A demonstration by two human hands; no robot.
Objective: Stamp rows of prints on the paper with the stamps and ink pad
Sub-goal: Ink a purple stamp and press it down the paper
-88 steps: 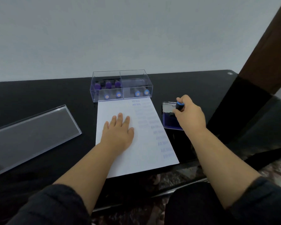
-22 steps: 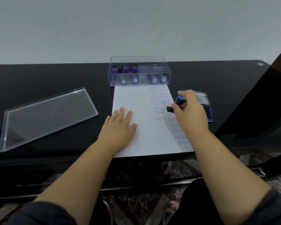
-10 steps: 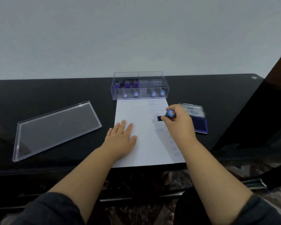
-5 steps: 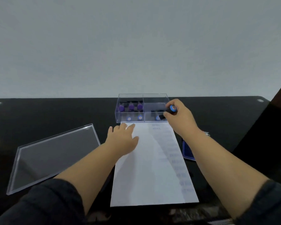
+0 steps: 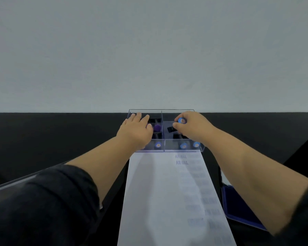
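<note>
A clear two-part stamp box (image 5: 164, 148) stands at the far end of the white paper (image 5: 160, 196). My right hand (image 5: 192, 126) pinches a blue-capped stamp (image 5: 180, 121) over the box's right compartment. My left hand (image 5: 135, 128) reaches into the left compartment with fingers extended, beside a purple-handled stamp (image 5: 157, 127); what its fingers touch is hidden. More blue-capped stamps (image 5: 183, 146) lie along the box's front wall. Faint blue "AIR MAIL" prints (image 5: 181, 159) run down the paper's right side. The blue ink pad (image 5: 238, 208) lies open to the right of the paper.
The black table (image 5: 60, 135) ends against a pale wall. A clear plastic lid (image 5: 16, 183) lies at the left, mostly hidden by my left sleeve.
Both hands left the paper and moved forward to the box. My right hand carried the stamp from the paper to the right compartment; my left went into the left compartment. The view tilted upward.
</note>
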